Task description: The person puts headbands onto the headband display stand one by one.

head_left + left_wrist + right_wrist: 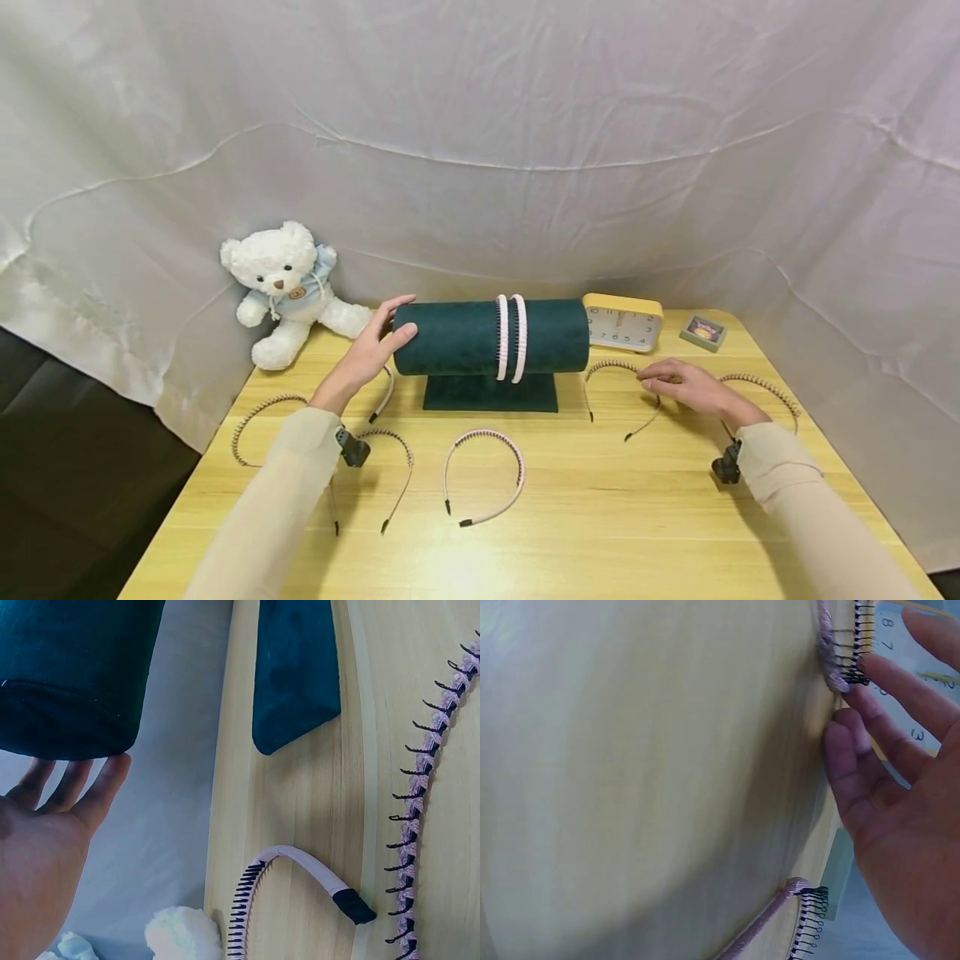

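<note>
A dark green padded roll stand (450, 337) carries two pink headbands (519, 339) side by side around its middle. My left hand (380, 337) spans the roll's left end, thumb toward the front. Three extended fingers (105, 787) touch the end's rim in the left wrist view. Nothing is gripped by my right hand (686, 386); its loosely extended fingers reach the arch of a toothed headband (613, 364) right of the stand. In the right wrist view the fingertips meet this headband (826, 649) close to its dark teeth, with thumb and forefinger just below.
Before the stand lies a pink headband (522, 467). More headbands lie at left (238, 433) and right (780, 392). A white teddy bear (296, 312) sits at back left. Behind the right hand stand a yellow clock (622, 323) and a small grey box (703, 332).
</note>
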